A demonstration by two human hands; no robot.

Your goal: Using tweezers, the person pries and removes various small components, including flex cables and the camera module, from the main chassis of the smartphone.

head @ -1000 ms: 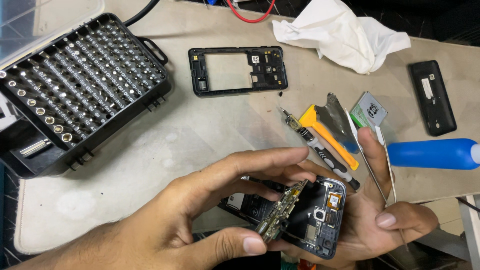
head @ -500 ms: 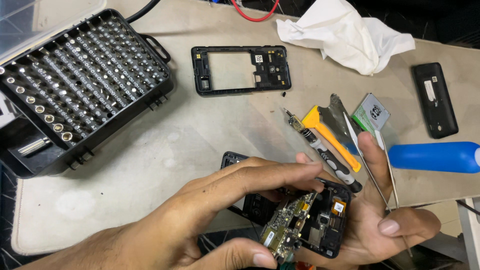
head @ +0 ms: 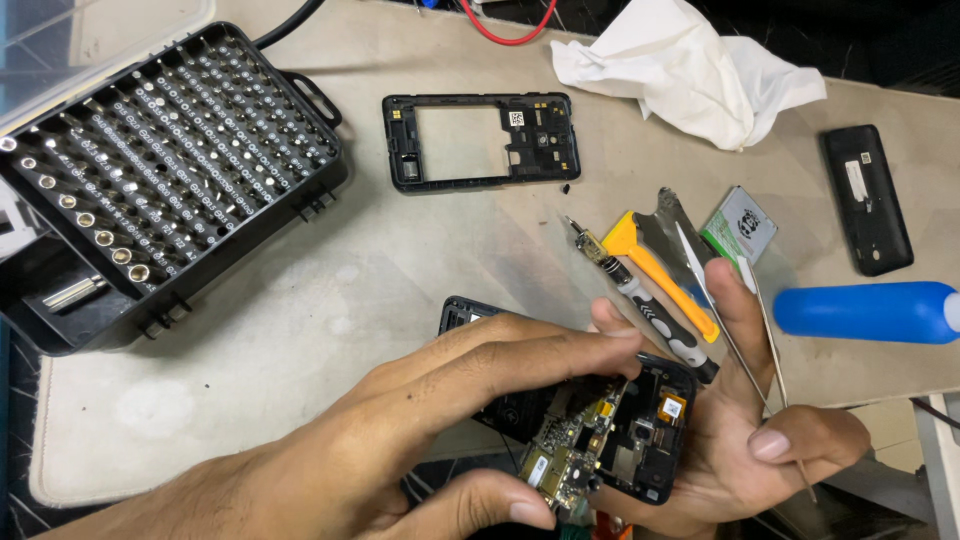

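Head view, looking down at a beige work mat (head: 300,330). Right hand (head: 760,440) is lying palm up, fingers loosely curled, cradling an opened black phone body (head: 650,430) from underneath; thumb is resting free at the right edge. Left hand (head: 440,410) is reaching across from the lower left, thumb and forefinger pinching a small green-gold circuit board (head: 565,460), which is standing tilted up out of the phone body at its lower left corner. Phone body is sitting low in the frame, over the near edge of the mat.

Lying on the mat around the hands:
- a black bit case (head: 160,180), lid open, rows of metal bits showing, upper left;
- a black phone mid-frame (head: 480,140) with a rectangular opening, top centre;
- a crumpled white cloth (head: 690,70), upper right;
- a black back cover (head: 868,200), far right;
- a blue bottle (head: 865,312) lying on its side, right;
- a small battery (head: 742,225) with a green-and-white label;
- a yellow pry tool (head: 665,275) and a black precision screwdriver (head: 640,300), just beyond the right fingertips.

Thin metal tweezers (head: 770,370) are passing beside the right hand; whether it is gripping them, cannot tell.
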